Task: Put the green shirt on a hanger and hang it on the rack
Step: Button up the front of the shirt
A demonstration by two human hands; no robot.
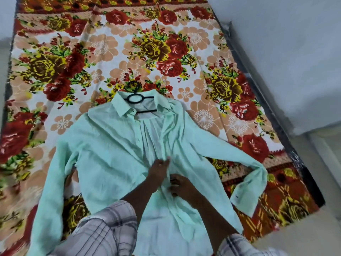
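Note:
The pale green shirt (110, 145) lies face up on the flowered bed sheet, sleeves spread out to both sides. A black hanger (135, 98) sits inside its collar, with the hook poking out above the neck. My left hand (159, 168) pinches the front placket edge near the shirt's middle. My right hand (180, 185) grips the other front edge just below and to the right. The front of the shirt is open above my hands. No rack is in view.
The flowered sheet (55, 61) covers a mattress that fills most of the view. Its right edge (276, 126) runs diagonally beside a pale floor and wall (295, 52). My checked sleeves (107, 228) show at the bottom.

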